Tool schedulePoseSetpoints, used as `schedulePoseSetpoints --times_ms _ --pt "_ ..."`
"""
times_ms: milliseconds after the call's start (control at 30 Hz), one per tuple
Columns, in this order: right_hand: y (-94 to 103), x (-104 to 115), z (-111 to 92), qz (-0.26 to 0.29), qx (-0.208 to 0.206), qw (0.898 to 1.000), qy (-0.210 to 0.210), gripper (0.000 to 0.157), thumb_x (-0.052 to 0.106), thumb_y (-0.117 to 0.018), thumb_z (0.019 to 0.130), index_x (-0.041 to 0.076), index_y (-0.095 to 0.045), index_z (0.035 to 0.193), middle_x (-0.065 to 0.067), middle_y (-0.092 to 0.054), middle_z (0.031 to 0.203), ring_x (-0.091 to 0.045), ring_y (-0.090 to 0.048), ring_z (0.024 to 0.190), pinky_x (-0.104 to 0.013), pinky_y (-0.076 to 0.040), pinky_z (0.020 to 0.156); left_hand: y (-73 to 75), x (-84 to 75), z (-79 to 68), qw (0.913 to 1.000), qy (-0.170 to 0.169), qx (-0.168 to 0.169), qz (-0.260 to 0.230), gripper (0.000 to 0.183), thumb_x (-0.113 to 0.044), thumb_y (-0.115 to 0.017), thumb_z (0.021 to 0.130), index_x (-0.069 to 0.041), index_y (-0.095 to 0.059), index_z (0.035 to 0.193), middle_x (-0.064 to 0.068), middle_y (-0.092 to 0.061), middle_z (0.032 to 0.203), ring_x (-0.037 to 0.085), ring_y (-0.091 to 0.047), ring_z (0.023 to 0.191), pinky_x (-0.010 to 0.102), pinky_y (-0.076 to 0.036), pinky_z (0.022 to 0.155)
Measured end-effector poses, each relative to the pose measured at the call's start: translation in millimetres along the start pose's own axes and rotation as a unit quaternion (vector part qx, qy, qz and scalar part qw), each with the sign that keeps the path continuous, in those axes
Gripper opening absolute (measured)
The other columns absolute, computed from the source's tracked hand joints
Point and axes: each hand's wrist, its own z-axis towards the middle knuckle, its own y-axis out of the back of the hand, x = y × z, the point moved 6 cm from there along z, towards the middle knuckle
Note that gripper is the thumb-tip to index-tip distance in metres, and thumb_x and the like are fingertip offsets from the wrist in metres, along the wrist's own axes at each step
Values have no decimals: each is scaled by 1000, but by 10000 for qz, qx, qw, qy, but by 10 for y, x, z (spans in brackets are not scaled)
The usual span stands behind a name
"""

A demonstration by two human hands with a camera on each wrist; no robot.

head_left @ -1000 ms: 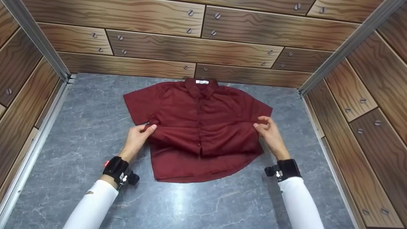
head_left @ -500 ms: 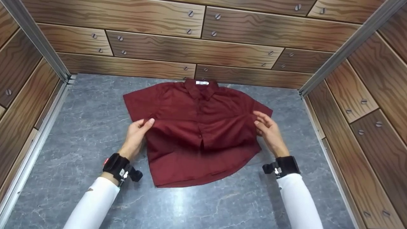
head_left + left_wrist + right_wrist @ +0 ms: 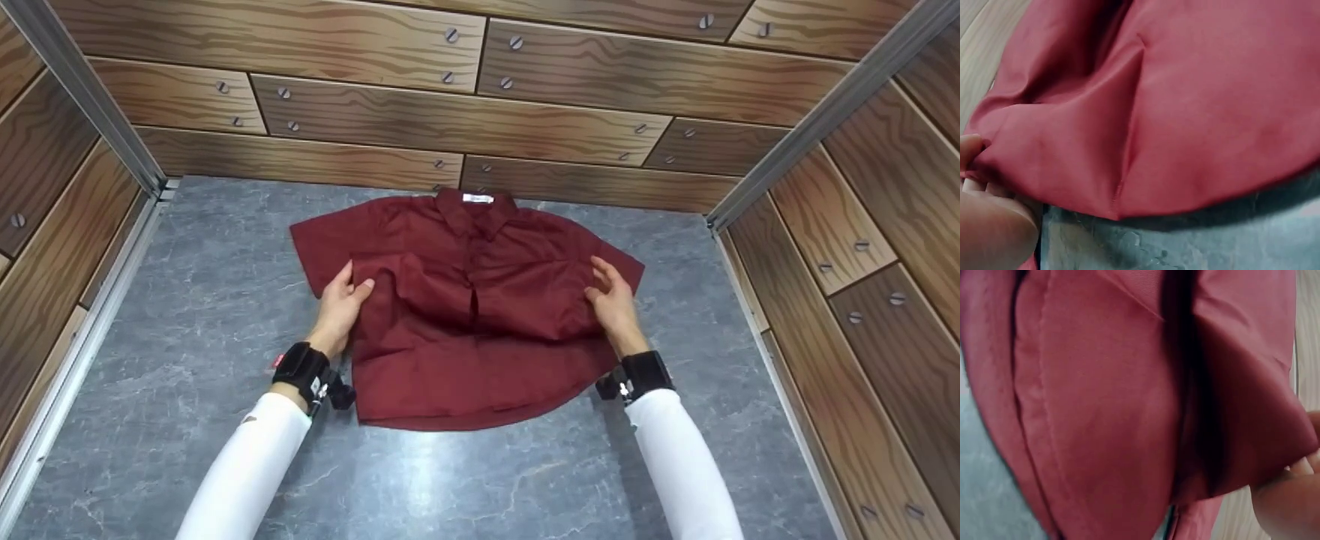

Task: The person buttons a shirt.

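A dark red short-sleeved button shirt [image 3: 427, 375] lies front up on the grey surface, collar toward the back wall. My left hand [image 3: 341, 307] pinches its left side below the sleeve; the left wrist view shows the thumb [image 3: 970, 149] over the cloth and fingers under it. On the opposite side, my right hand [image 3: 615, 304] holds the shirt's other side edge. A raised fold of cloth [image 3: 1258, 433] runs into that hand in the right wrist view, where most fingers are out of frame. Between the hands the front panel is lifted and wrinkled.
A grey marbled surface [image 3: 187, 360] lies under the shirt. Wood-patterned panels [image 3: 360, 150] enclose it at the back and both sides, joined by metal rails [image 3: 82, 330]. Black straps with small cameras [image 3: 304, 371] sit on both wrists.
Both hands have moved inward and slightly up toward the collar, with the shirt's sides in them. The fold across the front has shifted upward and the cloth bunches more.
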Motion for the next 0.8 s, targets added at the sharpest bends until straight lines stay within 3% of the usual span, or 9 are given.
schedulePoseSetpoints --times_ms 200,300,400,567,667,733,800 --pt "34 -69 -87 82 -188 9998 14 62 19 -63 93 5 -34 145 -17 -57 126 -23 -52 117 -30 -38 99 5 53 -72 9967 -10 271 768 82 -19 -62 94 -31 -9 156 15 -45 146 29 -55 123 40 -47 98" --pt "66 -85 -181 -340 -188 9992 64 66 33 -67 89 2 -37 139 -15 -59 107 -23 -55 98 -29 -41 85 29 82 -153 9945 -13 311 1005 93 -14 -65 91 -28 0 156 16 -34 153 29 -45 132 43 -39 106" --pt "75 -98 -263 -928 67 9956 93 67 38 -68 88 3 -39 136 -14 -58 100 -23 -54 93 -30 -42 80 42 103 -229 9910 -99 358 1285 96 -7 -63 90 -25 5 156 19 -29 155 31 -41 136 44 -36 109" --pt "68 -124 -367 -1549 898 9836 210 55 22 -65 91 5 -41 138 -17 -57 107 -22 -52 95 -31 -42 80 23 123 -280 9793 -307 416 1959 92 -1 -54 93 -25 10 155 20 -14 160 33 -28 143 44 -32 112" --pt "47 -157 -465 -1393 1796 9737 119 57 13 -65 90 1 -39 139 -18 -58 107 -18 -56 91 -27 -45 77 32 145 -282 9784 -152 418 2019 91 -1 -52 93 -26 10 155 22 -16 159 33 -30 142 43 -32 111" --pt "30 -186 -556 -1242 2561 9585 -143 64 11 -66 89 -1 -35 143 -17 -60 105 -15 -58 87 -25 -48 74 57 169 -288 9823 72 505 1801 91 1 -51 91 -25 8 155 26 -27 154 33 -39 137 41 -37 107" --pt "24 -227 -647 -1154 3252 9368 -568 67 13 -68 87 -1 -33 143 -15 -62 99 -14 -61 78 -27 -52 67 98 193 -302 9835 295 667 1654 92 3 -51 86 -19 5 156 28 -35 150 32 -46 130 37 -42 101"
